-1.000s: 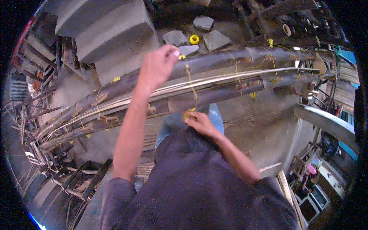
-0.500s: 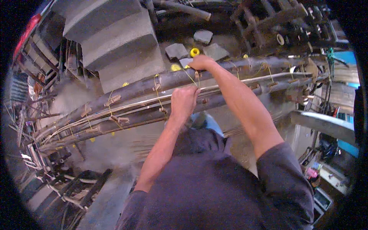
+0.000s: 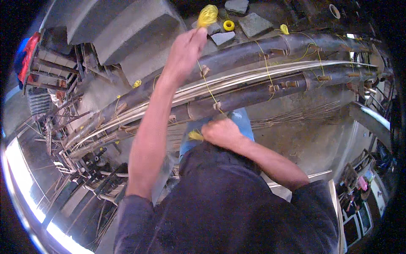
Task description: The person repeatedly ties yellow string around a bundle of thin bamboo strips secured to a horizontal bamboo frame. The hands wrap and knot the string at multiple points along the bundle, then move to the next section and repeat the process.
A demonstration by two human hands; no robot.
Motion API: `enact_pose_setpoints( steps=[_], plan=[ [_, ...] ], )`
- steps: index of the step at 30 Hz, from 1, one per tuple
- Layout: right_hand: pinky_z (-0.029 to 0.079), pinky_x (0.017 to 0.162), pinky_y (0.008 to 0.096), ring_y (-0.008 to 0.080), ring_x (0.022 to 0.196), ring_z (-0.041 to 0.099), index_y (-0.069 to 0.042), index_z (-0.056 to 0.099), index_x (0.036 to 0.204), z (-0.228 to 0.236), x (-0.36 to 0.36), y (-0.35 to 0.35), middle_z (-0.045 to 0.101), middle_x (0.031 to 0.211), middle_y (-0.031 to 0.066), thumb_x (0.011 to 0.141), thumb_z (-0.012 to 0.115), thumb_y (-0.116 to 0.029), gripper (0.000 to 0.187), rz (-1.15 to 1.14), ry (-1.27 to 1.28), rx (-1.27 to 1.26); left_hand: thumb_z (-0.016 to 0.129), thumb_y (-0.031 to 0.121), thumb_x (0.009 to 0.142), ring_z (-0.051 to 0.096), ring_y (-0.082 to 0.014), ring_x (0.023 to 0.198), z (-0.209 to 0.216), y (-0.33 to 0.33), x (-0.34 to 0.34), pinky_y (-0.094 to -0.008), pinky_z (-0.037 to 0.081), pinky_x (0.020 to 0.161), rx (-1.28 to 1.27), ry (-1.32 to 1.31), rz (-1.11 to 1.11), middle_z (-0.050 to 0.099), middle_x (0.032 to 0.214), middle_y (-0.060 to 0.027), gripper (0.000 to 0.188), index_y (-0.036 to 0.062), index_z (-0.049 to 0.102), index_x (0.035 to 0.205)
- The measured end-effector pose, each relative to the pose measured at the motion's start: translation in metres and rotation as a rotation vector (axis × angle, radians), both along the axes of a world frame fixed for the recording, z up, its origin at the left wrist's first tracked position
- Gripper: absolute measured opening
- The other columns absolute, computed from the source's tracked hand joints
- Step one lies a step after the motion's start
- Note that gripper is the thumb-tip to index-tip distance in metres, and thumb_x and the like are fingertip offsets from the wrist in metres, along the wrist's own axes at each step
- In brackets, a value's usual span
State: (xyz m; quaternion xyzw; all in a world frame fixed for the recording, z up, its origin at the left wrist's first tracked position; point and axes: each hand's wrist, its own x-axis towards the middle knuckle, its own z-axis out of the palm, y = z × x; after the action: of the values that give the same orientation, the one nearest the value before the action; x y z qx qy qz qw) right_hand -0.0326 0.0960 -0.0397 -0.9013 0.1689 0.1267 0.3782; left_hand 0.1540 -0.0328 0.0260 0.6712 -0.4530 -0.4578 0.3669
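Slackening of the yellow cord (image 3: 207, 83) could be caused by slipping. An upper bundle (image 3: 207, 16) is clamped by the left hand (image 3: 185, 53), a lower bundle (image 3: 195, 135) by the right hand (image 3: 222, 133).

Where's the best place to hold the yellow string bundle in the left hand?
Probably its narrow near end, coming from the person's own side. The yellow string bundle is widest at its far end and tapers toward the left hand, so fingers should close more easily there.

The looped cord bundle (image 3: 207, 16) at twelve o'clock is bright yellow. Long thin strips (image 3: 237, 81) are cream (round poles (image 3: 245, 50), dark brown).
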Motion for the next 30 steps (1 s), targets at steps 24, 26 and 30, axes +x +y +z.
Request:
enact_pose_setpoints(
  steps=[24, 26, 30],
  plan=[
    [0.049, 0.068, 0.0249, 0.0102, 0.077, 0.061, 0.001, 0.066, 0.098, 0.057, 0.045, 0.143, 0.066, 0.082, 0.0056, 0.084, 0.068, -0.009, 0.017, -0.985, -0.055, 0.569, 0.056, 0.037, 0.090, 0.063, -0.0321, 0.089, 0.014, 0.126, 0.200, -0.0422, 0.051, 0.077, -0.528, -0.767, -1.070, 0.066, 0.090, -0.0113, 0.030, 0.0103, 0.066, 0.101],
    [0.049, 0.068, 0.0252, 0.0113, 0.078, 0.060, 0.001, 0.065, 0.105, 0.046, 0.089, 0.153, 0.066, 0.084, 0.0075, 0.087, 0.068, -0.014, 0.024, -1.346, -0.342, 0.951, 0.056, 0.033, 0.090, 0.064, -0.0332, 0.087, 0.021, 0.115, 0.196, -0.0437, 0.051, 0.076, -0.693, -0.519, -0.686, 0.067, 0.090, -0.0120, 0.026, 0.0101, 0.066, 0.099],
    [0.051, 0.070, 0.0296, 0.0143, 0.080, 0.061, 0.000, 0.066, 0.105, -0.026, 0.110, 0.100, 0.066, 0.084, 0.0099, 0.088, 0.068, -0.019, 0.026, -1.280, 0.133, 0.658, 0.056, 0.026, 0.089, 0.063, -0.0351, 0.087, 0.032, 0.141, 0.157, -0.0459, 0.052, 0.075, -0.464, -0.445, -0.250, 0.067, 0.090, -0.0143, 0.021, 0.0071, 0.065, 0.092]
  ],
)
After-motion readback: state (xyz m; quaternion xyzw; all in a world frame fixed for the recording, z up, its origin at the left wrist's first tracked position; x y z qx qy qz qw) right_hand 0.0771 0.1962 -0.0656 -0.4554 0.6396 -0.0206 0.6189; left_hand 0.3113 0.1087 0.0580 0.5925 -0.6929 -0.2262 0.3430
